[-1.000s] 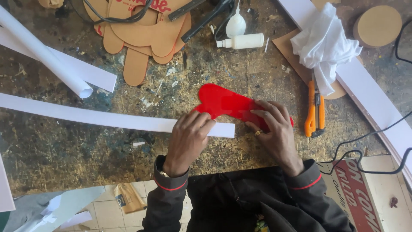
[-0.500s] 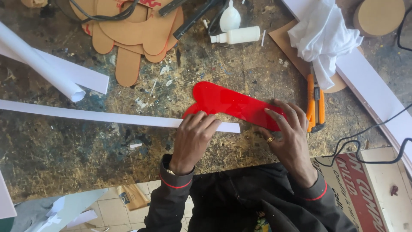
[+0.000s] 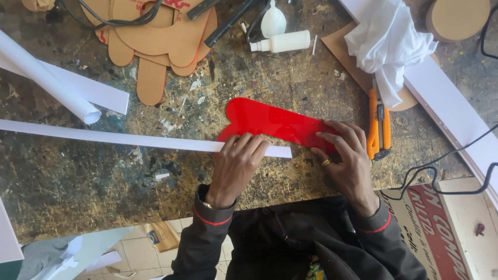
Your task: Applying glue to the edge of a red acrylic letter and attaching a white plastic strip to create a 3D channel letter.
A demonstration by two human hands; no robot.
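Red heart-shaped plastic cutout (image 3: 275, 123) lay flat near the workbench's (image 3: 78, 207) front edge, left hand (image 3: 236, 166) open, fingers pressing a long white strip (image 3: 104, 137) against its lower edge, right hand (image 3: 347, 155) open, fingertips holding down its right end, orange utility knife (image 3: 379, 127) just beside.

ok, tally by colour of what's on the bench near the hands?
Red: 1, heart-shaped red sheet under both hands, left and right
White: 4, long strip, rolled sheet, glue bottle, cloth
Orange: 1, utility knife
Brown: 1, stack of cardboard cutouts
Total: 7
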